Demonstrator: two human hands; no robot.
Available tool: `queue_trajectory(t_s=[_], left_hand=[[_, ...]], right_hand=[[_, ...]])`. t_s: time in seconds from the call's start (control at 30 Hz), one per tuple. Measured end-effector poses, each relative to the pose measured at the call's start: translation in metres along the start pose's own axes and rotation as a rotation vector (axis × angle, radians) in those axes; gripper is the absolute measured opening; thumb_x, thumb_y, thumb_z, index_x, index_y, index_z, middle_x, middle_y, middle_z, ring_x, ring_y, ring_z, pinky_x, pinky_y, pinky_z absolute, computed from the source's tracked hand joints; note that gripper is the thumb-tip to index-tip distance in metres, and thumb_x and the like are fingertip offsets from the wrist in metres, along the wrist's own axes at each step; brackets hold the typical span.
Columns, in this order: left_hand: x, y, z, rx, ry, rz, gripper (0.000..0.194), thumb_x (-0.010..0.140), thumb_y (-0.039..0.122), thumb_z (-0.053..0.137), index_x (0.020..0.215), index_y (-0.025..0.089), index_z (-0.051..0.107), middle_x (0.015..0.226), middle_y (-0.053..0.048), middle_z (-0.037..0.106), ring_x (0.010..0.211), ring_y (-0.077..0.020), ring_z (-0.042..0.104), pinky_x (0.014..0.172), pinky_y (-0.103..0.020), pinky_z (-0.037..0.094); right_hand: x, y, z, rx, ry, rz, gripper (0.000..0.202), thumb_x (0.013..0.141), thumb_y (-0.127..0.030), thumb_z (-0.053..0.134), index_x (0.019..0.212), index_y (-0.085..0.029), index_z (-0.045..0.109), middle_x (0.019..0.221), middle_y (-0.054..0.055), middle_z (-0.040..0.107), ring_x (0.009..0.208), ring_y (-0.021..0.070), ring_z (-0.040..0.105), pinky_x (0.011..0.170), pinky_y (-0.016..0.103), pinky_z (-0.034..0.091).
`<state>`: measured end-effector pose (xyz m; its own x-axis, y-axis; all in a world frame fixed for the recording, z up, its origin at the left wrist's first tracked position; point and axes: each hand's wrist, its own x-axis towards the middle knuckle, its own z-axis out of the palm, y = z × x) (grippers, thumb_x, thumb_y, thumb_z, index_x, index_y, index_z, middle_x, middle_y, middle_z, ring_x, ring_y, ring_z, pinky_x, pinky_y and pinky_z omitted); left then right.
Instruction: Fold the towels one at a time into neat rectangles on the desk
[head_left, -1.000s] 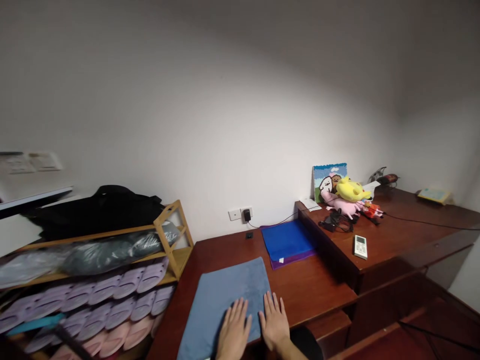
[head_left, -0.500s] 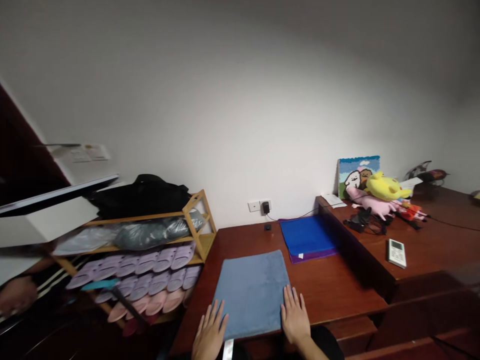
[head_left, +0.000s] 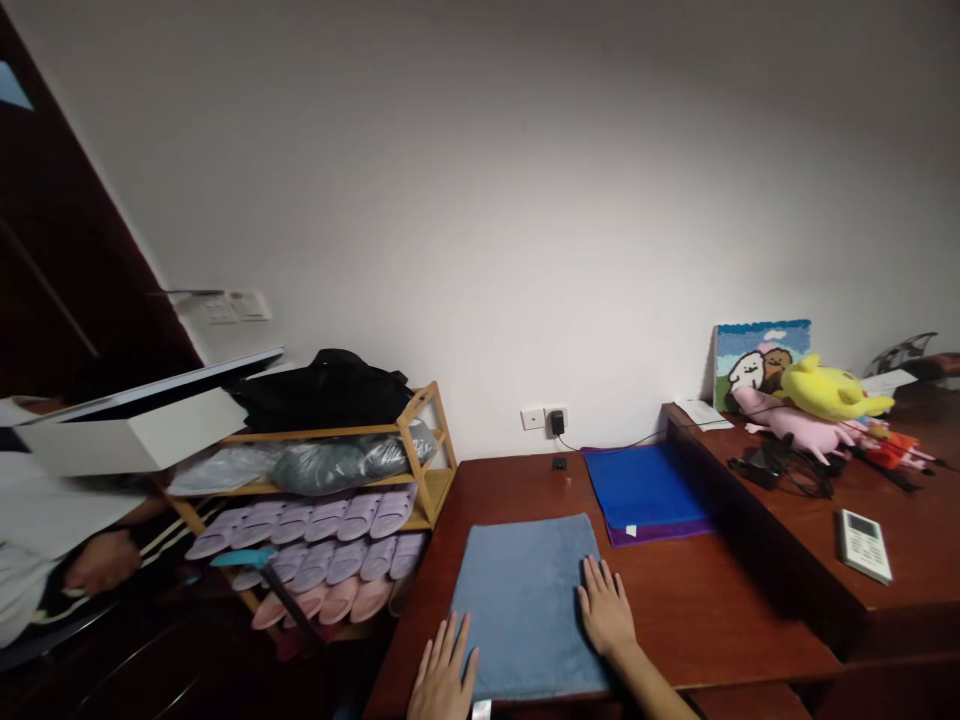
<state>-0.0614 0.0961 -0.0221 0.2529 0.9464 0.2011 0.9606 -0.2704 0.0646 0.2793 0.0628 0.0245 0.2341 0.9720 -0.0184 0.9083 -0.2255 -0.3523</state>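
Head view: see gray-blue cloth (head_left: 525, 610) spread flat on brown table (head_left: 720, 620), close to the near edge, with white tag (head_left: 481, 710) sticking out at the near-left corner. Note left hand (head_left: 444, 670) at the cloth's left edge near that corner, palm down, open, fingers extended and slightly apart, gripping nothing. Note right hand (head_left: 606, 612) lying palm down over the right edge, open too, fingers extended and a bit spread, gripping nothing.

Beyond the right hand, see blue cloth (head_left: 645, 485) on top of purple cloth (head_left: 675, 535), well apart from the gray-blue one. Behind, on the wall, log black plug (head_left: 557, 423) in socket, with thin cable running right. On raised desk (head_left: 802, 540) at right, log white remote (head_left: 864, 545), coiled black cable (head_left: 810, 480), pink plush (head_left: 799, 425), yellow plush (head_left: 832, 390) partly over it, and dog picture (head_left: 757, 350) leaning on wall.

At left, see wooden rack (head_left: 441, 470) with black bag (head_left: 337, 395) on top, plastic-wrapped bundle (head_left: 330, 465) below, then purple slippers (head_left: 394, 510) and pink slippers (head_left: 371, 597). Farther left, mark white box (head_left: 150, 430) near the bag, plus another person's hand (head_left: 105, 560) below, blurred; can't tell grip.
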Motion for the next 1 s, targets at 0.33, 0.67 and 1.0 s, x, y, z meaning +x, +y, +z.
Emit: queue_trajectory(t_s=[0.33,0.67,1.0], left_hand=[[0.025,0.017,-0.025,0.025,-0.083,-0.107,0.058,0.093,0.032,0.041,0.149,0.023,0.051,0.162,-0.005,0.043,0.154,-0.0288,0.029,0.128,-0.059,0.016],[0.090,0.192,0.002,-0.205,-0.156,0.360,0.060,0.104,0.049,0.026,0.161,0.029,0.027,0.169,-0.003,0.026,0.156,-0.0256,0.024,0.128,-0.052,0.025],[0.082,0.004,0.003,0.058,-0.094,-0.060,0.063,0.104,0.048,0.026,0.160,0.020,0.029,0.167,-0.008,0.029,0.154,-0.0256,0.028,0.125,-0.050,0.028]], right_hand=[[0.006,0.010,0.013,0.016,-0.022,-0.004,0.067,0.101,-0.045,0.018,0.161,-0.016,0.021,0.168,0.000,0.018,0.157,0.0212,0.014,0.129,0.043,0.011],[0.007,0.011,0.014,-0.012,-0.040,-0.024,0.067,0.101,-0.045,0.018,0.161,-0.015,0.024,0.168,0.001,0.017,0.157,0.0215,0.013,0.128,0.044,0.008],[0.004,0.009,0.006,-0.076,-0.094,0.002,0.067,0.101,-0.043,0.013,0.162,-0.014,0.015,0.169,-0.002,0.010,0.157,0.0205,0.010,0.128,0.042,0.007]])
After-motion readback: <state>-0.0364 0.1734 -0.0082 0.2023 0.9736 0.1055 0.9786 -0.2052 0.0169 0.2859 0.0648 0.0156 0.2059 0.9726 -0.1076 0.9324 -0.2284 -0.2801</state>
